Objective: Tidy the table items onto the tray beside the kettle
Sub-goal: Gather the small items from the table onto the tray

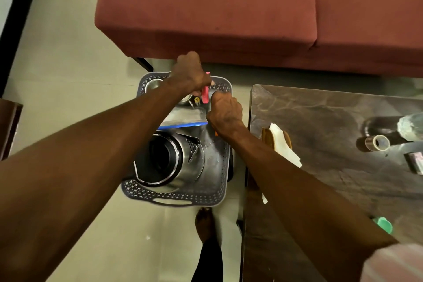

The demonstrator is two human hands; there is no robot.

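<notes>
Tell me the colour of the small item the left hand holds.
Pink, seen in the head view.

Both bare arms stretch forward and down, drawing together so the hands nearly meet. The left forearm runs in from the lower left, long and straight, wrist slightly bent. The left hand (191,74) shows its back to the camera, knuckles up, fingers curled under and pinching a slim pink object (205,95) that pokes out below the palm. The right arm comes from the lower right, a pale sleeve (393,263) bunched at the upper arm, the forearm angling up and to the left. The right hand (225,112) sits just beside the left one, fist-like, fingers tucked under; what they grip cannot be made out. One bare foot (204,224) stands on the floor below the arms.
</notes>
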